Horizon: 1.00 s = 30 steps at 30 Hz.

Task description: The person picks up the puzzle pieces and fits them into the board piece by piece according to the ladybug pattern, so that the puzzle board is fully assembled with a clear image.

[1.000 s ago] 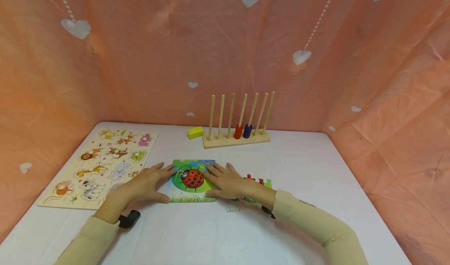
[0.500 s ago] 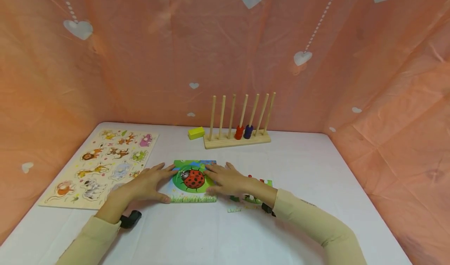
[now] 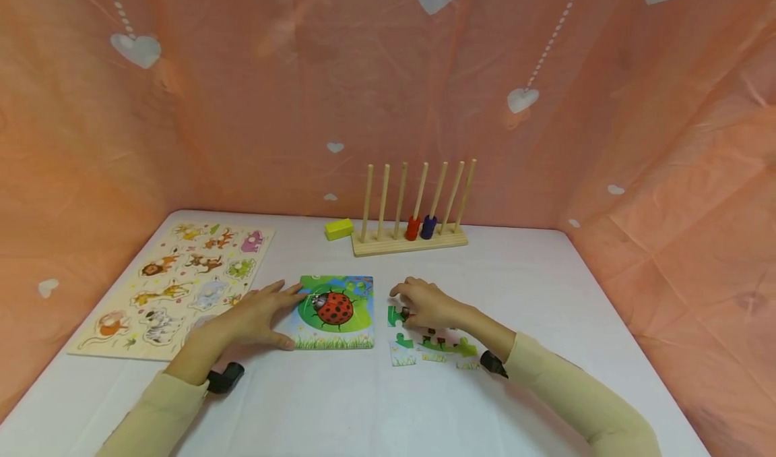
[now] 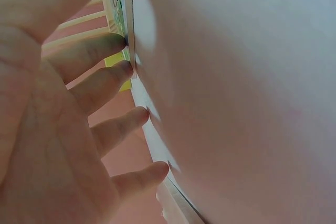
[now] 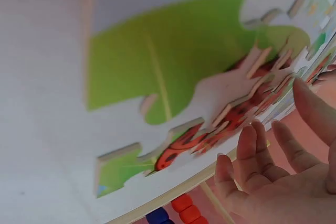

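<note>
A square ladybug picture board (image 3: 333,312) lies flat on the table's middle. My left hand (image 3: 254,315) stays at its left edge with fingers spread, fingertips and thumb at the board. In the left wrist view, the fingers (image 4: 105,85) are fairly straight, reaching down to the board's edge and the table. Over the loose jigsaw pieces (image 3: 433,346) on the right hovers my right hand (image 3: 427,303), its fingers loosely bent. In the right wrist view, the right hand's fingers (image 5: 252,156) hold nothing visible, beside green and red pieces (image 5: 173,61). The hand hides some pieces in the head view.
An animal peg puzzle board (image 3: 182,282) lies at the left. At the back stand a yellow block (image 3: 339,229) and a wooden peg rack (image 3: 409,242) with red beads (image 3: 413,228) and dark blue beads (image 3: 428,227). A pink-orange curtain (image 3: 291,106) surrounds the table.
My right hand has left the ladybug board's right edge and moved right, over the loose jigsaw pieces, uncovering the board's right side. The left hand has stayed in place.
</note>
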### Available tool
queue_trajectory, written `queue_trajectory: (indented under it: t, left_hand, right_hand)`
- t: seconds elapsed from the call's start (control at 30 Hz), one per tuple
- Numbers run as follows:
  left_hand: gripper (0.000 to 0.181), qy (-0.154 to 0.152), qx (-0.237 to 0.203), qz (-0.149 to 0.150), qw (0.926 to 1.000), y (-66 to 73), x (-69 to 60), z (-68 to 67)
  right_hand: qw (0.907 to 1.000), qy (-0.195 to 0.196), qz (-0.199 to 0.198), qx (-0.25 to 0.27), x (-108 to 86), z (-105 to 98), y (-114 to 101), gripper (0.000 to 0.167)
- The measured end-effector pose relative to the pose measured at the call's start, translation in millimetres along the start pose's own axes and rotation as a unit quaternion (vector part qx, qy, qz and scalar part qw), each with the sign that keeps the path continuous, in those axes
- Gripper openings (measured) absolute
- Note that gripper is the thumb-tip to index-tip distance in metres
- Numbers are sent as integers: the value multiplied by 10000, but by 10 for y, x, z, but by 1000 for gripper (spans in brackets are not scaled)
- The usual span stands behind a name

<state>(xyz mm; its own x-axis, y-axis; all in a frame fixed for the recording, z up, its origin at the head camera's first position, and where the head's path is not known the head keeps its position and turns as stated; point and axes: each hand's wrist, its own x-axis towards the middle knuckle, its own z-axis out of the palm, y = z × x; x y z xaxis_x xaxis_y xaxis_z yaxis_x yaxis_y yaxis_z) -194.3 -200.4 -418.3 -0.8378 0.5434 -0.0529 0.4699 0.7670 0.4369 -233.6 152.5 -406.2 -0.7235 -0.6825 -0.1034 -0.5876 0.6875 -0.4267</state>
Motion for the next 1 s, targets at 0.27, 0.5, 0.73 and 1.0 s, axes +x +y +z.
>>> queue_trajectory:
  t: [0.27, 0.5, 0.73, 1.0]
  left_hand:
    - [90, 72, -6, 39, 10000, -29, -12, 25]
    - [90, 96, -4, -14, 10000, -41, -19, 46]
    - [89, 109, -20, 51, 9999, -34, -12, 38]
    - [89, 121, -1, 53, 9999, -25, -5, 38]
  right_hand:
    - [9999, 112, -38, -15, -47, 17, 7, 44]
    - [9999, 60, 87, 83, -43, 27, 17, 34]
    - [9997, 117, 32, 203, -60, 26, 16, 27]
    - [9987, 440, -109, 237, -38, 30, 32, 26]
